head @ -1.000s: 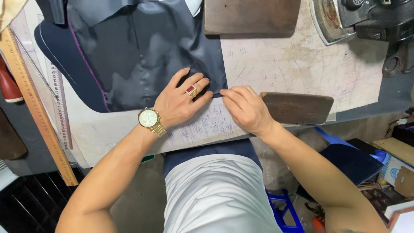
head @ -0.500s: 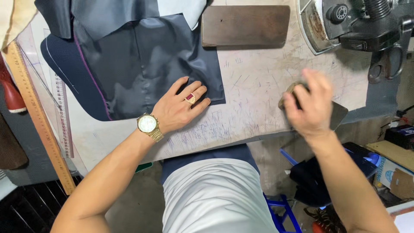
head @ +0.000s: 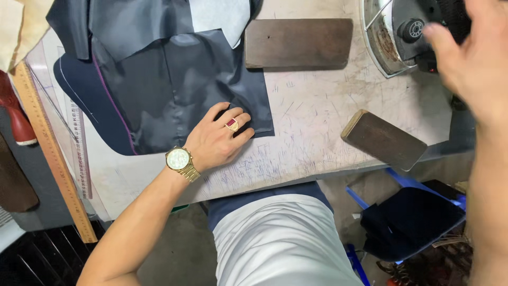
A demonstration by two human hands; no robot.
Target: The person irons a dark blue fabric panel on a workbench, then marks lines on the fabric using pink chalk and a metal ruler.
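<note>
Fabric (head: 159, 90) laid flat, left hand (head: 219, 140) pressing its corner, palm down. Right hand (head: 471, 58) open, empty, near iron (head: 407, 32) at table's far right corner; pressing not begun.

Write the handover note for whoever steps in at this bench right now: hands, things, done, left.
Left hand: flat on the corner of the dark fabric, pinning it to the table.
Right hand: raised, open, holds nothing, next to the iron.
Wooden block lies at the table's near edge, a second block above the fabric.
Done: fabric laid flat.
Left: iron not yet gripped; fabric looks unpressed.
</note>
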